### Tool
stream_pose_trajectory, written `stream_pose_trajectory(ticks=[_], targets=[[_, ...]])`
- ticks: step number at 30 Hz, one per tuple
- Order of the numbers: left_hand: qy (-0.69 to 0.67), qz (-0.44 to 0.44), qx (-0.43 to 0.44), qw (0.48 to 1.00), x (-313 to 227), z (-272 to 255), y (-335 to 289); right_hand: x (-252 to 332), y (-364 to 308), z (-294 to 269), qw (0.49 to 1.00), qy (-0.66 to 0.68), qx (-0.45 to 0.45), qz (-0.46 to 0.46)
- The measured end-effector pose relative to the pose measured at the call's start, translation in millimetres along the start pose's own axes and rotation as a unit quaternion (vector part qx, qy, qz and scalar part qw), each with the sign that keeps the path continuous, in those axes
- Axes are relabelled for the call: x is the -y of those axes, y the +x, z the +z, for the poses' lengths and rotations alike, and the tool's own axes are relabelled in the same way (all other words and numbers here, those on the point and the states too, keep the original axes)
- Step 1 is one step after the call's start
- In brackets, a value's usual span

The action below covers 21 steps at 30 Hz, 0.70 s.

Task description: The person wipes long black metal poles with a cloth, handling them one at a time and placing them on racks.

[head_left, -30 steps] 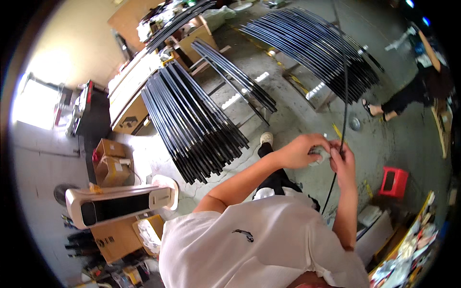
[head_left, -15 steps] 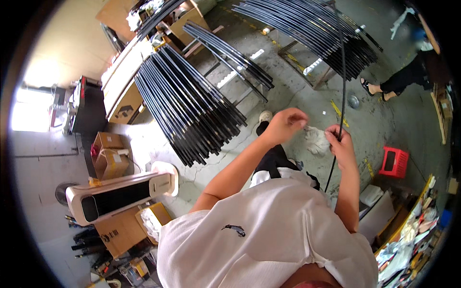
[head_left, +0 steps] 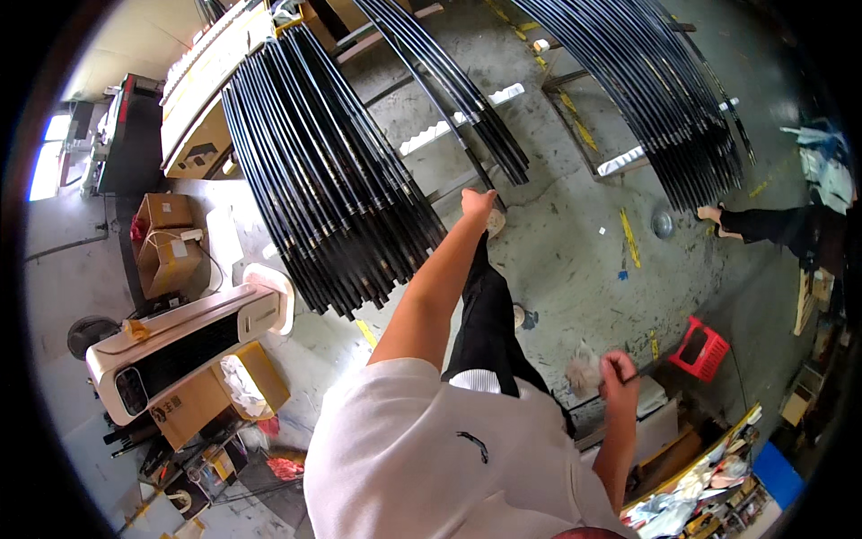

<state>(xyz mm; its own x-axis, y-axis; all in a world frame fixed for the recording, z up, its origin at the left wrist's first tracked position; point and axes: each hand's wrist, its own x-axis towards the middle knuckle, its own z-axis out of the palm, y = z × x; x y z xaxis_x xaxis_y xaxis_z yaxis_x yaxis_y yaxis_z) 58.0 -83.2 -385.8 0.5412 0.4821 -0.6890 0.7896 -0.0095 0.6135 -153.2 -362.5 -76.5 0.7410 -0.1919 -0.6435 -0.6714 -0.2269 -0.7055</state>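
Observation:
My left hand (head_left: 479, 202) reaches forward, its fingers closed round the near end of a black rod (head_left: 462, 144) at the edge of a small group of rods. Beside that group, a wide bundle of black rods (head_left: 332, 180) spreads out on the left. My right hand (head_left: 620, 375) is held low at the right of my body with its fingers curled. A crumpled whitish rag (head_left: 584, 370) hangs at its fingers and appears to be held there; the exact grip is hidden.
More black rods (head_left: 664, 108) lie on a rack at the far right, with a person's leg (head_left: 763, 225) near them. A red plastic stool (head_left: 699, 349) and a metal bowl (head_left: 663, 225) stand on the floor. Cardboard boxes (head_left: 166, 242) and a white appliance (head_left: 189, 346) are at the left.
The long black rod that stood in my right hand is gone from it. My left hand has moved forward to the small rod group. My right hand and the rag have come lower and nearer.

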Motion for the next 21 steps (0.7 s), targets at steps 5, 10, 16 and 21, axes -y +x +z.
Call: stream_pose_trajectory(ticks=[5, 10, 16, 21], targets=[[-0.005, -0.043, -0.071, 0.997, 6, 39, 63, 7, 14, 6, 0.998, 0.001, -0.046, 0.037], [-0.078, -0.011, -0.079, 0.994, 14, 65, 92, 5, 25, 4, 0.993, 0.046, -0.075, 0.083], [-0.114, 0.158, -0.203, 0.960, 61, 73, 116, 4, 35, 5, 0.993, 0.060, -0.056, 0.090], [-0.006, 0.217, -0.280, 0.935, 94, 12, 80, 2, 32, 17, 0.993, 0.051, -0.072, 0.083]])
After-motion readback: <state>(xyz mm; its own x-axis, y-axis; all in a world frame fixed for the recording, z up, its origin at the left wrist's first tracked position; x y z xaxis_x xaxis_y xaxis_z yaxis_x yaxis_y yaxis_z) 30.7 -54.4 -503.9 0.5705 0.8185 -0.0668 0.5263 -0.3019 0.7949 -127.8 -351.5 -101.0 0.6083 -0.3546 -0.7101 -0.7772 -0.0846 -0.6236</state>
